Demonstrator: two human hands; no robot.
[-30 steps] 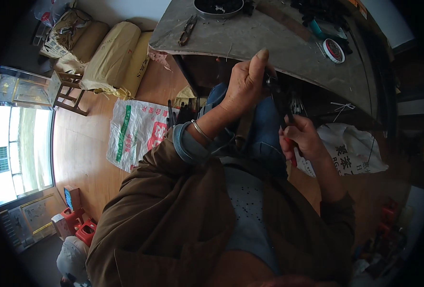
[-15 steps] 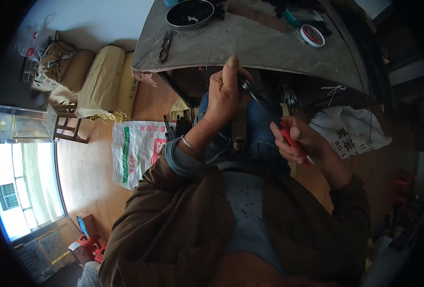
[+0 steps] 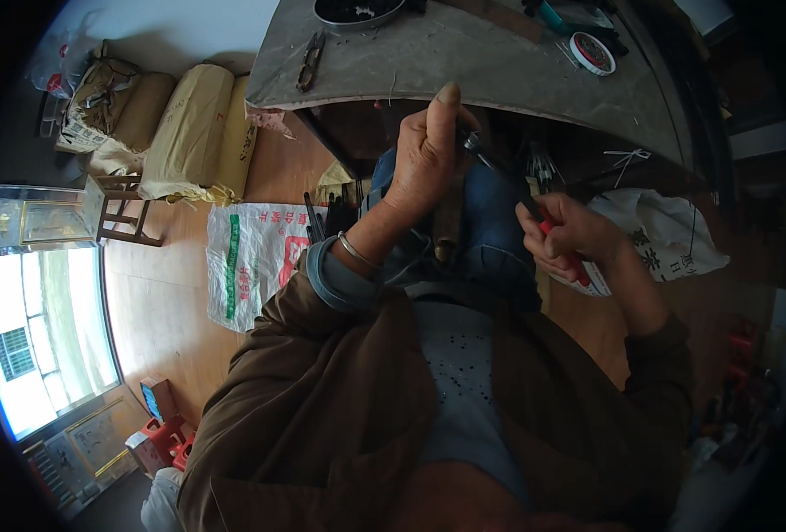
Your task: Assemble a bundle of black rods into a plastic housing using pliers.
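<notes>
Just off the table's near edge, my left hand (image 3: 428, 151) is closed with its thumb pointing up. Whatever lies in its fingers is mostly hidden behind the hand. A shiny metal end of a dark slim piece (image 3: 471, 142) shows beside those fingers. To the right and lower, my right hand (image 3: 570, 235) is wrapped round a red-handled tool (image 3: 577, 268). Its dark front part slants up and left to the shiny end by my left hand. I cannot make out the tool's exact kind.
On the grey table (image 3: 464, 75) are thread snips (image 3: 310, 62), a round pan (image 3: 357, 19) of dark bits and a small round tin (image 3: 593, 53). Dark rods (image 3: 331, 217) stand by my left knee. White sacks (image 3: 251, 257), yellow-wrapped bales (image 3: 189, 133) and a wooden stool (image 3: 127, 213) are on the floor.
Both hands have shifted slightly to the right in the picture, still closed. The right hand keeps its hold on the red-handled tool. The table has slid upward in view.
</notes>
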